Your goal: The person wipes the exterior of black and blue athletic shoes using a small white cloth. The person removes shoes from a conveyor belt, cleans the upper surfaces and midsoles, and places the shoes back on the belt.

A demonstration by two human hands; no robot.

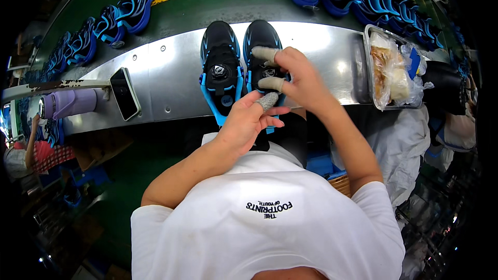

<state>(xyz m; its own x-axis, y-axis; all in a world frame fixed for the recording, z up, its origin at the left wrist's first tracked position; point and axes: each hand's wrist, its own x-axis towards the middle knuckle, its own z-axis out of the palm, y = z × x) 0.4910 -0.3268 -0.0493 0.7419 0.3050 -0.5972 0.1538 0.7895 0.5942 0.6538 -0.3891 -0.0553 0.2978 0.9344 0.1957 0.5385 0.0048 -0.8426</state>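
Two black-and-blue sneakers lie side by side in front of me, toes pointing away: the left sneaker [220, 46] and the right sneaker [258, 33]. Each has a round dial on its tongue. Over the right sneaker is my right hand [305, 80], its covered thumb and forefinger apart on either side of the dial; beige finger covers wrap both tips. At that sneaker's heel is my left hand [246, 122], a grey cover on its thumb and the fingers stretched loosely to the right. Part of the heel is hidden behind this hand. Neither hand touches the left sneaker.
A metal ledge [176, 67] carries the pair. On it lie a phone [124, 94] and a purple bottle [78, 102] at left, and a tray [369, 67] of plastic-wrapped items at right. Beyond, on a green surface [181, 13], stand rows of similar sneakers [137, 5].
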